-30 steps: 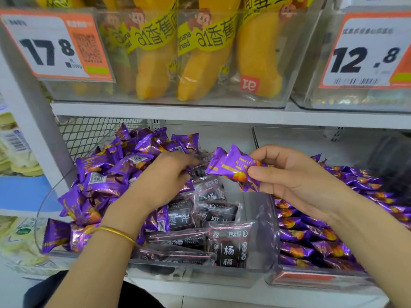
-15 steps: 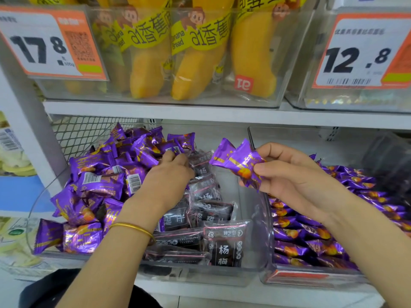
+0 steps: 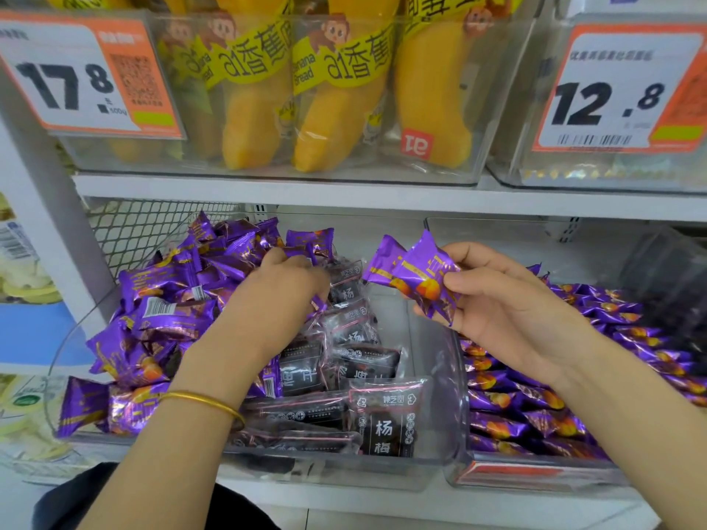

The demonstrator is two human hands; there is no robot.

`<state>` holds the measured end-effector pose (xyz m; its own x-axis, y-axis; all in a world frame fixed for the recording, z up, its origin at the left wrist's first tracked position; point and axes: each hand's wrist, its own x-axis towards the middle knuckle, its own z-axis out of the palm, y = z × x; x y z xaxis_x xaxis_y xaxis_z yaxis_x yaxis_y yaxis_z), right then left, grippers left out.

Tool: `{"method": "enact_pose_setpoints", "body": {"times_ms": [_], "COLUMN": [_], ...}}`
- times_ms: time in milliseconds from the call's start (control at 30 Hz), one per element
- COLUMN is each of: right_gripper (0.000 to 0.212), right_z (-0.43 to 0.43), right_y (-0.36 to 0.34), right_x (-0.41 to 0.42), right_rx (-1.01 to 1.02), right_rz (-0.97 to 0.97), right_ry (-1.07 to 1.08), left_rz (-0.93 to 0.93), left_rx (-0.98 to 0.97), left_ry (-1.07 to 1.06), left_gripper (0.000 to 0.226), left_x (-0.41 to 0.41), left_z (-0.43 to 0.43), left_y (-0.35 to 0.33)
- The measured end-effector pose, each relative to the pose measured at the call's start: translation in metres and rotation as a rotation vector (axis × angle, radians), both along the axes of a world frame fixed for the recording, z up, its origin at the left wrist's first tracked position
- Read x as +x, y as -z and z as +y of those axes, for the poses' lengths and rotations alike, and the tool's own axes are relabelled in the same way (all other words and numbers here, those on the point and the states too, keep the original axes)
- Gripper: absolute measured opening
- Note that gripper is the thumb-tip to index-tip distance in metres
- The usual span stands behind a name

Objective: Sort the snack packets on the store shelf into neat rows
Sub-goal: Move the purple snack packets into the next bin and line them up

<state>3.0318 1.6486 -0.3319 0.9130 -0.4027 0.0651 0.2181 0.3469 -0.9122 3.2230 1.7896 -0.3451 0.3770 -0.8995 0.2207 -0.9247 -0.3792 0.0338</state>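
purple packets sit pinched between right hand thumb and fingers; left hand lies curled in the pile, hold unclear.

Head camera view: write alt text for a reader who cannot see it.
A person's right hand pinches purple snack packets above a clear bin, while the left hand reaches into its mixed heap of purple and dark packets. A neighbouring bin on the right holds purple packets in rows; banana bread packs sit on the shelf above.

packets in left bin, right bin beside
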Motion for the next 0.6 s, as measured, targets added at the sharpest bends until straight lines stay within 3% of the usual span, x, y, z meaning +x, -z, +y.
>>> {"method": "enact_pose_setpoints", "body": {"times_ms": [67, 133, 200, 300, 433, 600], "right_gripper": [0.044, 0.039, 0.042, 0.044, 0.024, 0.022], "right_z": [0.000, 0.002, 0.004, 0.007, 0.008, 0.014], "right_y": [0.000, 0.000, 0.001, -0.001, -0.006, -0.011], "right_x": [0.000, 0.001, 0.002, 0.001, -0.003, -0.007], "right_rx": [0.017, 0.022, 0.002, -0.070, -0.238, -0.383], "right_rz": [-0.004, -0.021, -0.045, -0.030, 0.070, 0.070], "right_ry": [0.005, 0.013, 0.006, 0.024, 0.109, 0.212], "left_rz": [0.185, 0.530, 0.879, 1.230, 1.475, 1.603], "left_rx": [-0.237, -0.381, -0.453, -0.519, -0.627, -0.683], "left_ry": [0.032, 0.053, 0.073, 0.092, 0.108, 0.088], "left_gripper": [0.017, 0.015, 0.016, 0.010, 0.015, 0.022], "left_x": [-0.001, -0.009, -0.022, -0.036, -0.046, -0.060], "left_z": [0.002, 0.002, 0.000, -0.001, -0.005, -0.013], "left_y": [-0.007, -0.013, -0.016, -0.018, -0.021, -0.020]}}
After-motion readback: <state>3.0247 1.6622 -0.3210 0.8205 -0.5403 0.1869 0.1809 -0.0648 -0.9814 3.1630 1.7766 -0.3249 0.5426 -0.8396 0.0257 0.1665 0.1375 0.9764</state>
